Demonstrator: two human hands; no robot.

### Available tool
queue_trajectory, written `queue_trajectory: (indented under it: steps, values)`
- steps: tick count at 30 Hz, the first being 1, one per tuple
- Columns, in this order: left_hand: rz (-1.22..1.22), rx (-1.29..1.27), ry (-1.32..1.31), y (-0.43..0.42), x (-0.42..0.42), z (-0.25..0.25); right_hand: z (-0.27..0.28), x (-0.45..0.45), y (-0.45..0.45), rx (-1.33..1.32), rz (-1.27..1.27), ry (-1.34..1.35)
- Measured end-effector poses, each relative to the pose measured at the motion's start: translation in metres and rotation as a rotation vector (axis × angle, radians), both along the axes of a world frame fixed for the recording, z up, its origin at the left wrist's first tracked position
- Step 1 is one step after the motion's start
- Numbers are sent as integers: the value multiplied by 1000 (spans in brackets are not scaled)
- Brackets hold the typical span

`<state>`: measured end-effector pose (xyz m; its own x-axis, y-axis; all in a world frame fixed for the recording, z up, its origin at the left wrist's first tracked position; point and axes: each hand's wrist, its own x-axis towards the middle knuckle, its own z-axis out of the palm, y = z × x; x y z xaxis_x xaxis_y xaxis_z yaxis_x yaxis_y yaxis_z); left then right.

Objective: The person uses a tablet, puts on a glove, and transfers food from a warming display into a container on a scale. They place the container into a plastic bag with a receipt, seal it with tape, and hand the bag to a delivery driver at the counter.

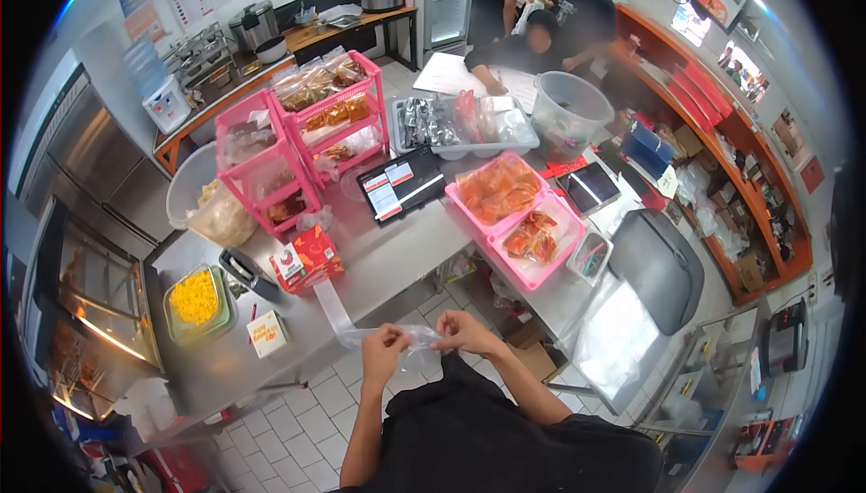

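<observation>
A clear plastic bag (419,345) is stretched between my two hands, just off the edge of the steel table (397,269). Pinched fingers of my left hand (384,341) grip one side of it. My right hand (464,331) is closed on the other side, fingertips together. A pale strip (333,305) lies on the table between the bag and a red printed box (316,257); whether it joins the bag, I cannot tell. Left of that box are a dark tape dispenser-like object (248,274), a small white box (267,334) and a container of yellow corn (195,298).
Pink racks (263,164) with packets stand at the back left, near a tablet (399,184). Pink trays (537,245) hold bagged orange food on the right. A grey chair (663,263) is at right. Several people (577,15) are behind the table.
</observation>
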<state>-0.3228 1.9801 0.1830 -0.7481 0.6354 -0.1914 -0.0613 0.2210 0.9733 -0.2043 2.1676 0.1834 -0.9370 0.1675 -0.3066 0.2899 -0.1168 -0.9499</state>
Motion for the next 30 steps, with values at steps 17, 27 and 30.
queue_trajectory:
  steps: [17,27,30]
  values:
    - [273,-89,354,122,-61,35,-38,-131,119,356,-429,321]
    - [640,-305,748,50,-134,6,-7,-148,150,589,-1035,347]
    - [436,-403,1119,88,-110,49,29,-155,127,-95,-796,203]
